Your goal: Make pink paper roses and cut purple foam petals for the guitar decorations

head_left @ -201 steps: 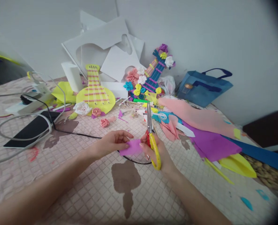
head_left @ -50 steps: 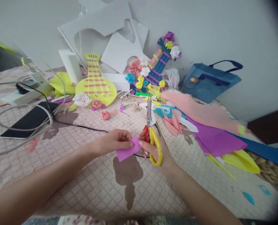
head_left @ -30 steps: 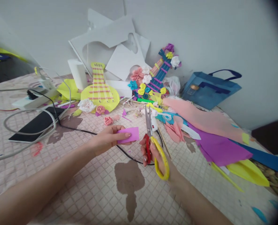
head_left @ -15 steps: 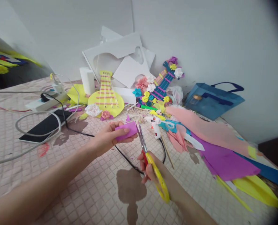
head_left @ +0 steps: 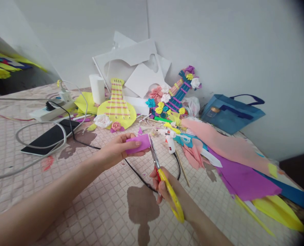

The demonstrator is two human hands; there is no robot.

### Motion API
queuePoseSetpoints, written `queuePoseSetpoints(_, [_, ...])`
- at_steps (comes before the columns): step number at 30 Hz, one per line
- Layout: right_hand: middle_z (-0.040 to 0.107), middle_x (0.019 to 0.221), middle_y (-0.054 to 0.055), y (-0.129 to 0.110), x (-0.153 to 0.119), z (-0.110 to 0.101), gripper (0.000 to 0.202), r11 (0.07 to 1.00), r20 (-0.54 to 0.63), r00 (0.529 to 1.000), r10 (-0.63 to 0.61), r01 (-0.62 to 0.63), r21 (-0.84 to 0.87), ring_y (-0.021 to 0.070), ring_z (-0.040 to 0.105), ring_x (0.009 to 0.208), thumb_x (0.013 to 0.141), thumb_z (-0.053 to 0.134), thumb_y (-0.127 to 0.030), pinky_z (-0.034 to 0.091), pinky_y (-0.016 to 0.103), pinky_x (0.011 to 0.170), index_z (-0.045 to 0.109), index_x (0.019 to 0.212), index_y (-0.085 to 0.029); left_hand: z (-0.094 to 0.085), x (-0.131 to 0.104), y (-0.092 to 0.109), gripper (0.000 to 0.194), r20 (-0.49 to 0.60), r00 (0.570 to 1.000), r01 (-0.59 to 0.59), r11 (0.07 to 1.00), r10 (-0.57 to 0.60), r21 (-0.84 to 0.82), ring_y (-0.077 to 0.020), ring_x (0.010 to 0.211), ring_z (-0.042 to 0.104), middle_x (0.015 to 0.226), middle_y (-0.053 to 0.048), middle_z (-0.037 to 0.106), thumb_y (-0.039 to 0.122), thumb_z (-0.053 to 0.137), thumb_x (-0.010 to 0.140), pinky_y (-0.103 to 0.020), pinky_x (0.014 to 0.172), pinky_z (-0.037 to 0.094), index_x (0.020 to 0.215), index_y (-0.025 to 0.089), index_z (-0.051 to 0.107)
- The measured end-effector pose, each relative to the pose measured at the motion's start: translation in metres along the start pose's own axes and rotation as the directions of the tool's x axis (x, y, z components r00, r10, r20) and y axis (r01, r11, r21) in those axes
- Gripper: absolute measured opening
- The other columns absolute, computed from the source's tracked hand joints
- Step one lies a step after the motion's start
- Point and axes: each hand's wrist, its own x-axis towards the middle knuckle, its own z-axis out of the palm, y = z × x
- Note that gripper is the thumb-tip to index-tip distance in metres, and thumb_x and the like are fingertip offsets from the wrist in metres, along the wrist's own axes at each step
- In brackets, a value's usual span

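Between the thumb and fingers of my left hand [head_left: 118, 148] is a small folded piece of purple paper [head_left: 143, 142], held above the table. My right hand [head_left: 168, 186] grips a pair of scissors [head_left: 171, 196] with yellow and red handles. The blades point up and away from me, at the right edge of the purple paper. Whether they are cutting into it I cannot tell. Behind the blades a white glue gun [head_left: 170, 140] lies on the table, its black cord running under my hands.
A yellow paper guitar [head_left: 117, 109] and a blue one [head_left: 179, 97] decorated with paper flowers stand at the back. Sheets of coloured paper [head_left: 246, 177] spread along the right, before a blue bag [head_left: 231, 114]. At left lie a dark tablet [head_left: 51, 136], a power strip [head_left: 50, 111] and cables.
The view has shifted slightly. Both hands keep nearly the same pose, with the scissor blades still at the purple paper's edge.
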Motion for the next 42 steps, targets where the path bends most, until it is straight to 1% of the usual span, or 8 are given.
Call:
queuePoseSetpoints(4, [0.039, 0.067, -0.005, -0.0002, 0.0015, 0.0010, 0.066, 1.000, -0.019, 1.000, 0.001, -0.001, -0.024, 0.0102, 0.038, 0.057, 0.071, 0.044, -0.082, 0.043, 0.024, 0.050, 0.044, 0.097, -0.022, 0.0004, 0.0006, -0.0007, 0.032, -0.019, 1.000, -0.004, 1.000, 0.004, 0.006, -0.0219, 0.086, 0.072, 0.083, -0.004, 0.072, 0.021, 0.081, 0.067, -0.028, 0.078, 0.058, 0.073, 0.016, 0.050])
queuePoseSetpoints(10, [0.037, 0.066, -0.006, -0.0057, 0.0041, 0.0040, 0.069, 1.000, -0.070, 0.997, 0.013, -0.014, -0.018, 0.0094, 0.037, 0.055, 0.064, 0.047, -0.085, 0.041, 0.023, 0.048, 0.046, 0.090, -0.021, 0.0031, 0.0004, -0.0006, 0.031, -0.044, 0.999, -0.011, 1.000, 0.011, 0.016, -0.0220, 0.085, 0.071, 0.082, -0.005, 0.071, 0.021, 0.080, 0.066, -0.031, 0.080, 0.056, 0.074, 0.015, 0.050])
queuePoseSetpoints(17, [0.036, 0.067, -0.007, -0.0049, 0.0054, 0.0049, 0.069, 1.000, -0.077, 0.997, -0.003, 0.001, -0.022, 0.0068, 0.035, 0.052, 0.066, 0.046, -0.085, 0.040, 0.022, 0.047, 0.046, 0.090, -0.021, 0.0053, 0.0012, -0.0004, 0.035, -0.053, 0.998, -0.025, 1.000, 0.026, 0.009, -0.0194, 0.080, 0.072, 0.081, -0.004, 0.072, 0.022, 0.083, 0.064, -0.029, 0.078, 0.058, 0.070, 0.015, 0.049])
queuePoseSetpoints(21, [0.035, 0.066, -0.007, -0.0038, 0.0052, 0.0048, 0.067, 0.999, -0.085, 0.996, 0.004, -0.008, -0.046, 0.0080, 0.035, 0.052, 0.067, 0.044, -0.084, 0.039, 0.021, 0.045, 0.045, 0.091, -0.021, 0.0055, 0.0011, -0.0009, 0.034, -0.038, 0.999, -0.034, 0.999, 0.034, 0.006, -0.0192, 0.081, 0.072, 0.080, -0.004, 0.072, 0.021, 0.082, 0.065, -0.028, 0.078, 0.058, 0.069, 0.015, 0.049])
queuePoseSetpoints(27, [0.035, 0.065, -0.006, -0.0001, 0.0042, 0.0035, 0.061, 0.997, -0.092, 0.995, -0.040, 0.033, -0.072, 0.0093, 0.035, 0.053, 0.073, 0.044, -0.080, 0.042, 0.022, 0.045, 0.046, 0.091, -0.022, 0.0033, 0.0018, -0.0032, 0.032, -0.042, 0.998, -0.039, 0.999, 0.039, -0.006, -0.0195, 0.083, 0.071, 0.080, -0.003, 0.070, 0.019, 0.081, 0.067, -0.034, 0.085, 0.056, 0.069, 0.015, 0.049])
queuePoseSetpoints(34, [0.034, 0.066, -0.006, -0.0029, 0.0052, 0.0053, 0.062, 0.999, -0.116, 0.993, 0.010, -0.016, -0.049, 0.0082, 0.033, 0.052, 0.067, 0.048, -0.082, 0.039, 0.021, 0.043, 0.042, 0.082, -0.022, 0.0017, 0.0033, -0.0048, 0.029, -0.016, 0.999, -0.052, 0.999, 0.052, 0.005, -0.0185, 0.084, 0.071, 0.077, 0.000, 0.068, 0.019, 0.078, 0.070, -0.031, 0.083, 0.057, 0.069, 0.015, 0.050])
queuePoseSetpoints(39, [0.035, 0.063, -0.006, -0.0017, 0.0035, 0.0048, 0.056, 0.999, -0.127, 0.992, -0.001, -0.005, -0.049, 0.0091, 0.034, 0.052, 0.072, 0.049, -0.077, 0.039, 0.022, 0.045, 0.044, 0.082, -0.023, 0.0010, 0.0039, -0.0051, 0.029, -0.005, 0.998, -0.056, 0.998, 0.056, -0.007, -0.0205, 0.084, 0.072, 0.076, 0.000, 0.069, 0.018, 0.079, 0.069, -0.030, 0.081, 0.057, 0.069, 0.015, 0.050])
queuePoseSetpoints(42, [0.034, 0.060, -0.007, -0.0008, 0.0039, 0.0051, 0.054, 1.000, -0.138, 0.990, 0.001, -0.005, -0.027, 0.0085, 0.033, 0.050, 0.072, 0.051, -0.075, 0.037, 0.021, 0.043, 0.042, 0.080, -0.023, 0.0000, 0.0046, -0.0051, 0.029, -0.008, 0.999, -0.053, 0.999, 0.053, -0.007, -0.0207, 0.084, 0.072, 0.077, -0.001, 0.069, 0.019, 0.079, 0.070, -0.031, 0.082, 0.057, 0.069, 0.015, 0.050])
